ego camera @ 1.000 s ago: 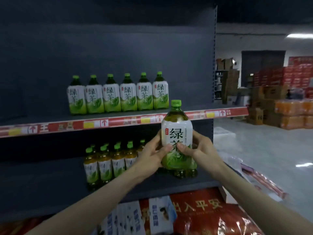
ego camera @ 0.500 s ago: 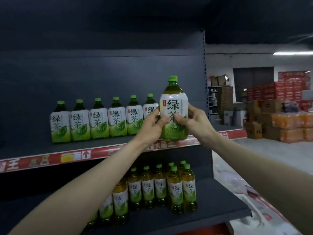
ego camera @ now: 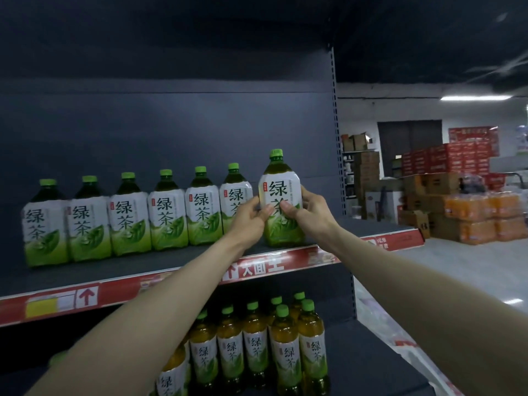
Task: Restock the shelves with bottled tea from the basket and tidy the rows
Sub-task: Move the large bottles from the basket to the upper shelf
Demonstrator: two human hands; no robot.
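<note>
Nearest to you: both of your bare forearms point(ego camera: 171, 310), reaching up and forward from the bottom corners of the view.

Lower shelf point(ego camera: 371, 367): a cluster of smaller tea bottles point(ego camera: 257, 352), amber liquid, green caps, white-and-green labels. They stand upright and packed close, several rows deep. Your left forearm hides the bottles at the left of the cluster.

Price rail point(ego camera: 114, 292): a red strip along the front edge of the upper shelf point(ego camera: 143, 267), carrying a yellow tag and white arrow marks.

Your hands: left hand point(ego camera: 248, 218) and right hand point(ego camera: 308, 212) both grip one large green tea bottle point(ego camera: 281, 190). The thumbs press on the front of the label and almost meet, and the fingers curl round each side.

That bottle: upright, green cap on, label facing you. Its base is at the shelf surface close to the front edge. Whether it fully rests there, you cannot tell.

Row of six green tea bottles point(ego camera: 168, 212): the same kind, upright, side by side and touching, labels forward. The row sits just left of the held bottle and slightly farther back. Your left hand overlaps the sixth one.

Behind: a dark grey back panel point(ego camera: 171, 124) and a perforated upright point(ego camera: 335, 138) at the right end of the shelving.

Far right, across the floor: brown cartons point(ego camera: 428, 184), orange drink packs point(ego camera: 471, 207), red cartons point(ego camera: 445, 158) stacked behind them, and a lit ceiling light point(ego camera: 474, 97).
</note>
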